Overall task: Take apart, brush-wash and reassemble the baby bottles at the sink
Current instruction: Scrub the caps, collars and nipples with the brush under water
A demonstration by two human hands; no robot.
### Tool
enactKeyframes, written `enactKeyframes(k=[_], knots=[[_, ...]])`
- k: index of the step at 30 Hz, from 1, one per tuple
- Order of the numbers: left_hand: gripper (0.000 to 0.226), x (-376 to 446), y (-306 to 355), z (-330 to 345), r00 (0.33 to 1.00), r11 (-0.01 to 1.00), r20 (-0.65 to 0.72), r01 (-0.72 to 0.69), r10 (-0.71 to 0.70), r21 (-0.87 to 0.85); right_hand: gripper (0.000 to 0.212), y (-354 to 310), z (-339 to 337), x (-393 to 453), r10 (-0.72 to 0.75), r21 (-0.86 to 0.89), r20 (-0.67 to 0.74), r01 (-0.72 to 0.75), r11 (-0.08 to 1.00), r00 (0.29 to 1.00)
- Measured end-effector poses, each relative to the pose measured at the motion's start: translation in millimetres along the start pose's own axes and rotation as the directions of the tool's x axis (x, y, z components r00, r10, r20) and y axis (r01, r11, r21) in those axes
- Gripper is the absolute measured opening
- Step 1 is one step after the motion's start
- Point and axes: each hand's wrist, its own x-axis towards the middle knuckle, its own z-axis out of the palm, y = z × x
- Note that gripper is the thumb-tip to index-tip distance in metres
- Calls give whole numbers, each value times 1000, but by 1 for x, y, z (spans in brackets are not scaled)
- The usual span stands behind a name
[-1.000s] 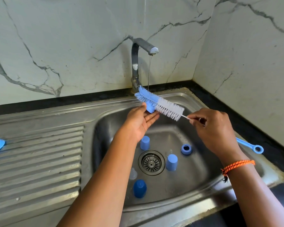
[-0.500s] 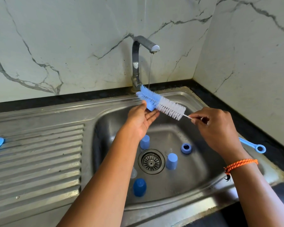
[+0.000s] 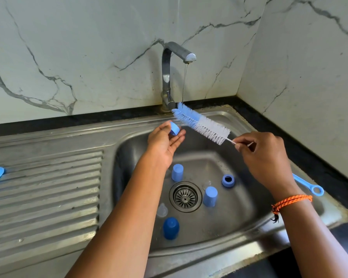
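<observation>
The right hand [image 3: 266,155] is pinching the bottle brush [image 3: 201,124] by its wire stem under the tap's [image 3: 178,55] thin stream, while the left hand [image 3: 165,141] is cupping a small blue cap [image 3: 174,129] just beside the bristles. This looks like the brush-washing step; next, the bristles probably need working into that cap, with other parts waiting in the sink [image 3: 239,227].

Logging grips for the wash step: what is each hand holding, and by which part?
Right hand pinches the bottle brush by its thin wire stem below the bristles. Left hand holds a small blue cap at its fingertips.

**Legible markings: none found**

No text, label, brand, number or sign can be read on the bottle brush [image 3: 201,123]; none on the blue bottle parts [image 3: 210,196] in the sink [image 3: 301,221]; none on the tap [image 3: 167,77].
</observation>
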Motion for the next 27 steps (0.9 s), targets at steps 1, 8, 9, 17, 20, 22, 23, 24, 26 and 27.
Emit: enactKeyframes(k=[1,8,9,17,20,22,23,24,26,27], knots=[[25,0,-1,-1,1000,1000,-17,-10,10,6,13,0,-1,0,11,6,-4,-11,1000,1000],[31,-4,-6,4,999,1000,-45,4,-5,-26,14,-15,3,-5,-13,32,44,12,999,999],[28,-6,-8,8,999,999,-37,17,-19,-43,14,-17,5,-6,-23,34,54,22,999,998],[23,-5,0,10,998,964,-62,2,-19,-267,17,-19,-4,-7,-90,35,213,84,996,973],[30,-5,3,7,999,966,-42,22,-34,-258,18,-15,-6,-6,-82,33,209,77,997,974],[32,-10,-4,12,998,983,19,66,-64,-171,17,-16,-2,-6,-54,18,160,52,998,986],[34,-12,-8,14,995,988,56,90,-84,-128,18,-16,0,-6,-40,13,136,38,999,990],[35,-14,-11,16,991,989,86,110,-102,-103,18,-15,1,-6,-31,11,123,30,1000,992],[35,-14,-10,16,990,989,99,110,-100,-103,18,-12,-1,-4,-26,13,128,25,1000,991],[35,-12,-9,14,993,988,86,95,-85,-123,17,-9,-5,-3,-24,19,141,21,1000,990]])
